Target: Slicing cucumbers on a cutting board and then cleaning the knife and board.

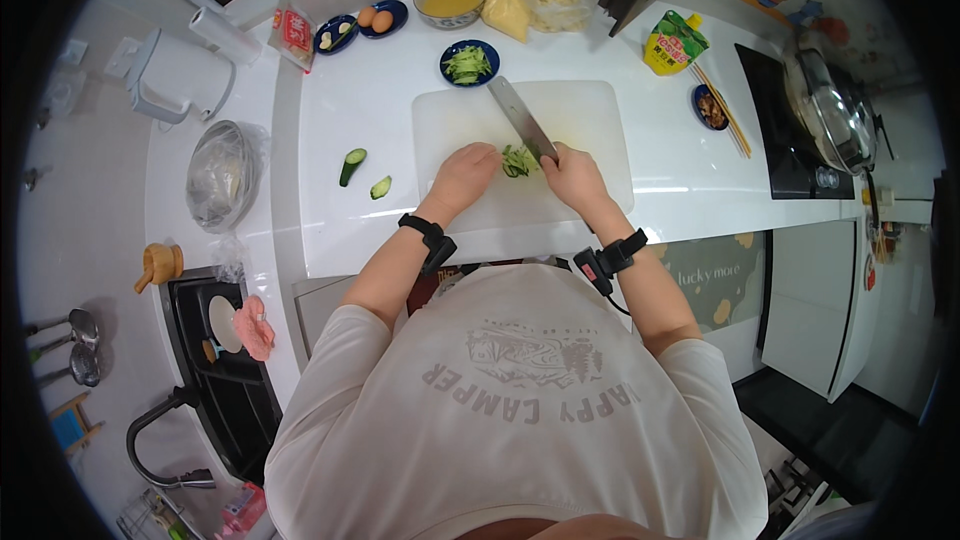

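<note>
My right hand (576, 176) grips the handle of a kitchen knife (523, 118), its broad blade slanting up and left over the white cutting board (592, 109). Shredded cucumber (517, 161) lies in a small pile on the board, left of the knife's handle end. Beside the pile is my left hand (466, 171), fingertips at its left edge; whether anything is under the fingers is hidden. Above the board, a small blue plate (444, 77) holds more cucumber strips (468, 64). A cucumber end (352, 167) and a cut cucumber piece (381, 187) rest on the counter left of the board.
Along the back stand a plate with two eggs (382, 21), a bowl of yellow liquid (450, 0) and bagged food (505, 11). To the right are a sauce pouch (675, 43), chopsticks (724, 112) and a cooktop (795, 157) with a pan. A black sink (232, 405) is at left.
</note>
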`<action>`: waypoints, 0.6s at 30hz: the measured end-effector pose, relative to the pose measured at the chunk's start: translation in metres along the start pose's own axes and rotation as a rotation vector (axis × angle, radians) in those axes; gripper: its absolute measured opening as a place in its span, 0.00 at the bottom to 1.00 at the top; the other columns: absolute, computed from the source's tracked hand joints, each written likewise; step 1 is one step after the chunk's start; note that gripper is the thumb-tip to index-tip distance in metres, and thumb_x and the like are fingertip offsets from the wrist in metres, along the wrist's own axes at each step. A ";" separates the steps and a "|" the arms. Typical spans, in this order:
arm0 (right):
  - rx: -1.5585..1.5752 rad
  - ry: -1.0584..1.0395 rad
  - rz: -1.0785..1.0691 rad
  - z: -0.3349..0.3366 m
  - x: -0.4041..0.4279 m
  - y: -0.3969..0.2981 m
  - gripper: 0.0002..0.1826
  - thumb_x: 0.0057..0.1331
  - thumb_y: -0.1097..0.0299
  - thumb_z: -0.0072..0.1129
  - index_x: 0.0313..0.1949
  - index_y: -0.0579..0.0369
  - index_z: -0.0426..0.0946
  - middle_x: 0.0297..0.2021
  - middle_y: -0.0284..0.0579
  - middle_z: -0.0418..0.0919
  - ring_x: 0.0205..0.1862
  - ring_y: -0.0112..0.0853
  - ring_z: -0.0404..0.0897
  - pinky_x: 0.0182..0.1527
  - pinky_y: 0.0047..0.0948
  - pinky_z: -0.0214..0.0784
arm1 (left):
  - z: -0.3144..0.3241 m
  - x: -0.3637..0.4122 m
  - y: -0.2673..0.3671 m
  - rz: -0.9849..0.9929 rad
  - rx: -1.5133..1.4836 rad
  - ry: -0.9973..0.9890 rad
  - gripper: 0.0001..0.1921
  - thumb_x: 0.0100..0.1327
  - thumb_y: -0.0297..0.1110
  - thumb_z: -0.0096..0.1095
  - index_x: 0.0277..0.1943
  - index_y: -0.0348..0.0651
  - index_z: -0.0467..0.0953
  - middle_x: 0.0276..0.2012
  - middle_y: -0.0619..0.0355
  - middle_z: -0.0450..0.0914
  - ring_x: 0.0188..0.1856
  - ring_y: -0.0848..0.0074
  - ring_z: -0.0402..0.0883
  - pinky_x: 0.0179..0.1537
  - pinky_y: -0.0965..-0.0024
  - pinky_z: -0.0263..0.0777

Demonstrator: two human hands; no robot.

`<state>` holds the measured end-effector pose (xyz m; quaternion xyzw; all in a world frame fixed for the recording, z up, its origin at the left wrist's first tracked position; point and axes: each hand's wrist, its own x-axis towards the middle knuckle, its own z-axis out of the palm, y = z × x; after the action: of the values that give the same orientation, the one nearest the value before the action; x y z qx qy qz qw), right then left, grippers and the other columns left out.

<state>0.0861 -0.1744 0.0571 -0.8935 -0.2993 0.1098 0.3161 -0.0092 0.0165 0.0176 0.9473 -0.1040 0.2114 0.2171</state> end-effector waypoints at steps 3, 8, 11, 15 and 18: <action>-0.191 -0.042 0.013 -0.018 -0.006 -0.008 0.10 0.61 0.65 0.51 0.29 0.61 0.71 0.22 0.56 0.77 0.25 0.49 0.78 0.28 0.42 0.71 | -0.028 0.006 0.003 -0.010 0.044 0.170 0.03 0.55 0.27 0.59 0.33 0.40 0.77 0.35 0.57 0.78 0.39 0.66 0.77 0.39 0.67 0.74; -0.423 -0.050 -0.193 -0.015 -0.011 0.005 0.09 0.57 0.64 0.56 0.33 0.55 0.69 0.24 0.47 0.77 0.26 0.42 0.79 0.27 0.39 0.72 | -0.078 0.024 0.014 -0.052 -0.049 0.238 0.03 0.54 0.27 0.63 0.32 0.40 0.78 0.32 0.56 0.78 0.36 0.64 0.76 0.37 0.65 0.72; -0.440 -0.021 -0.240 -0.009 -0.013 0.012 0.10 0.55 0.66 0.58 0.33 0.54 0.68 0.24 0.44 0.76 0.26 0.40 0.78 0.27 0.38 0.71 | -0.084 0.034 0.025 -0.073 -0.199 -0.058 0.04 0.57 0.29 0.60 0.33 0.39 0.78 0.33 0.55 0.78 0.38 0.62 0.76 0.39 0.64 0.71; -0.441 -0.027 -0.252 -0.005 -0.017 0.009 0.11 0.54 0.65 0.59 0.33 0.53 0.68 0.26 0.43 0.77 0.26 0.39 0.79 0.27 0.37 0.71 | -0.066 0.038 0.028 -0.177 -0.358 -0.453 0.07 0.62 0.31 0.54 0.37 0.40 0.77 0.35 0.54 0.77 0.42 0.62 0.75 0.44 0.63 0.70; -0.428 -0.035 -0.293 -0.001 -0.021 0.012 0.12 0.54 0.64 0.60 0.34 0.52 0.69 0.27 0.42 0.77 0.27 0.38 0.79 0.27 0.37 0.71 | -0.054 0.039 0.024 -0.176 -0.372 -0.519 0.08 0.64 0.31 0.50 0.39 0.40 0.77 0.35 0.54 0.77 0.42 0.62 0.75 0.47 0.63 0.68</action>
<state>0.0749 -0.1947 0.0505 -0.8851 -0.4475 0.0124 0.1272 -0.0005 0.0160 0.0883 0.9190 -0.1106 -0.0793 0.3699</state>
